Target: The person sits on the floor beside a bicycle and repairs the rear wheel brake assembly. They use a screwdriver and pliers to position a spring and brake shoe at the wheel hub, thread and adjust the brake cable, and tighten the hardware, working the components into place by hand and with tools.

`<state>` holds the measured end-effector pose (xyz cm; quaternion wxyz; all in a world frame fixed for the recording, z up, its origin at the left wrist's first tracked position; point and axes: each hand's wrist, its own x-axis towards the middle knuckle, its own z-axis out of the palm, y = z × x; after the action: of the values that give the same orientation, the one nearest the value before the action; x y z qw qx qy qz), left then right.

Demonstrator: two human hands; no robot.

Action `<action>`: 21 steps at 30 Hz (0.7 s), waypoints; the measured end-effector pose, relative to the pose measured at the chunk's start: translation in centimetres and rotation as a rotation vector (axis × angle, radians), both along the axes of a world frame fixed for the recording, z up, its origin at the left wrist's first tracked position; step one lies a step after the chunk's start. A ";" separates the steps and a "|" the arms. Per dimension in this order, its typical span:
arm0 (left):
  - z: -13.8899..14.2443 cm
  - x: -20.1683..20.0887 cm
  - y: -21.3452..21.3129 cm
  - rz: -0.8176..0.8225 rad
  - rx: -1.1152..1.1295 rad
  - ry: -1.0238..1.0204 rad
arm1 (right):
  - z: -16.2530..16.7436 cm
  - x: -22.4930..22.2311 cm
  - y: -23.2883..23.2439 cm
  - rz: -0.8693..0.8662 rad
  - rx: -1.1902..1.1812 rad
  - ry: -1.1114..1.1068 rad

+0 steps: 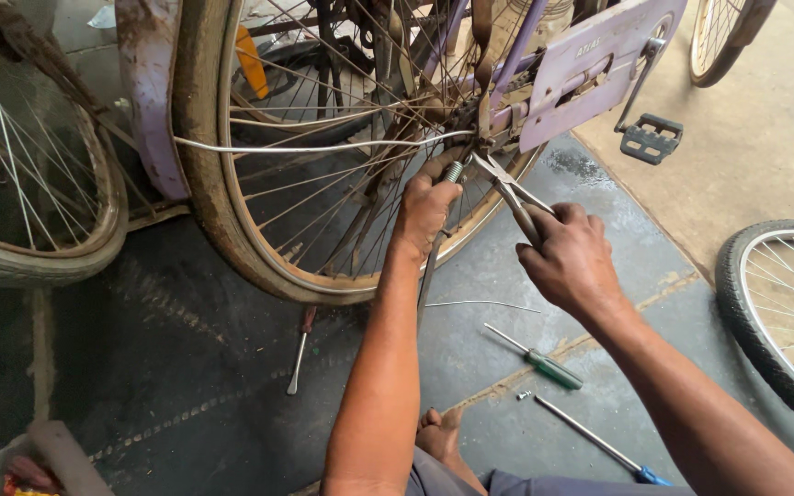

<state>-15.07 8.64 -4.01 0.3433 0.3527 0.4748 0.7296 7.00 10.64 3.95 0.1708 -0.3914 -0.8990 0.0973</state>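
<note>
Spokes fill the far left, where a second wheel (20, 184) leans against the purple mudguard (147, 101). Just right of it stands the rear wheel (232, 230) of the purple bicycle, its muddy tyre resting on the dark floor (167, 367). A red-handled screwdriver (300, 354) lies on the floor below the rim.

My left hand (425, 207) reaches in among the spokes, its grip pressed together around what looks like a small coiled spring or a ridged metal end (453, 171) near the hub; the view there is crowded, so I cannot be sure which. A long pale wire (323, 145) runs leftward from that spot across the wheel.

My right hand (573, 259) is clenched on the handles of the pliers (507, 188), whose nose meets the axle area just beside my left fingers. I judge that I am gripping or turning a fitting at the hub; the next move calls for steady squeeze and a braced left hand.

Near me on the right lie a green-handled screwdriver (544, 363) and a blue-handled one (599, 441). A pedal (652, 138) hangs further right, another wheel (783, 312) beyond.
</note>
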 end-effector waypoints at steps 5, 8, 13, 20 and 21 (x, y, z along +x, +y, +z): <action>1.2 0.2 -0.5 0.072 -0.077 0.093 | 1.7 -0.8 0.0 -0.098 -0.266 -0.075; 1.8 0.3 -0.8 0.084 -0.148 0.142 | 3.2 -0.9 2.4 -0.112 -1.040 0.081; 1.7 0.5 -1.0 0.049 -0.074 0.070 | 1.7 0.7 4.0 0.114 -1.107 0.235; 0.8 0.2 -0.4 0.044 -0.043 0.067 | -1.3 0.9 2.3 0.085 -0.213 0.009; 0.7 0.2 -0.4 0.033 -0.039 0.048 | -1.2 0.9 2.0 0.097 -0.168 0.044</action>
<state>-14.88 8.29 -3.31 0.3267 0.3553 0.5029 0.7170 7.85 12.66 2.72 0.1520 -0.3583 -0.9016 0.1889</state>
